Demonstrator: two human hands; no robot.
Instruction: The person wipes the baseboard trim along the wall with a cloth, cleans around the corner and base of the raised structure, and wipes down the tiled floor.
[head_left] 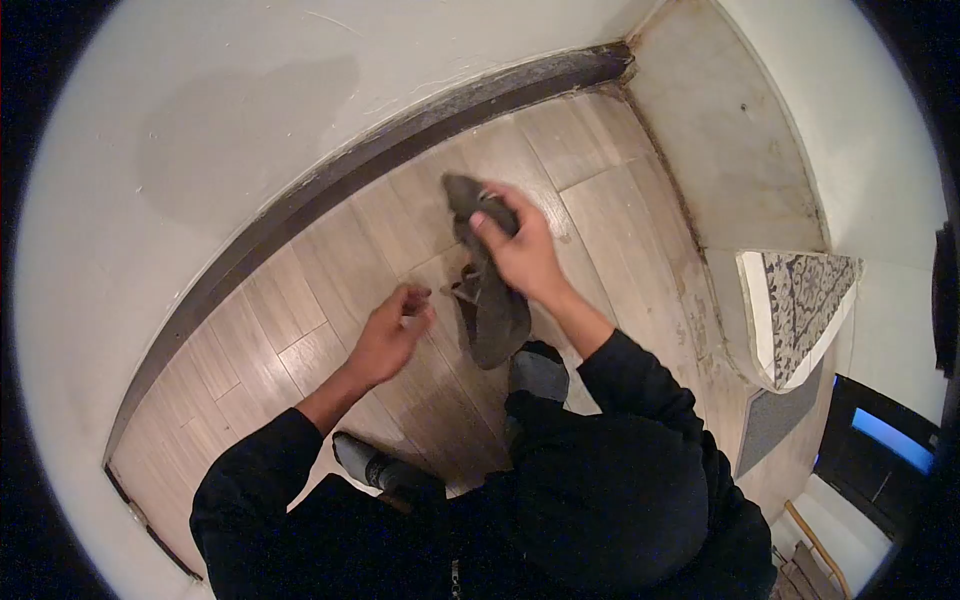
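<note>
A dark grey-brown shoe [495, 315] hangs above the wood-look floor, in front of my feet. My right hand [518, 245] grips it near its upper end, thumb on the near side and fingers round the far side. Laces show on the shoe's left side. My left hand [392, 330] is to the left of the shoe, apart from it, with its fingers curled towards the thumb; motion blurs the fingertips, and whether they hold anything is unclear.
My feet wear grey socks, the left [355, 457] and the right [540, 375]. A white wall with a dark baseboard [400, 140] curves round the floor [590, 200]. At the right are a patterned tiled ledge [805, 300], a grey mat [775, 425] and a black object with a blue panel [890, 440].
</note>
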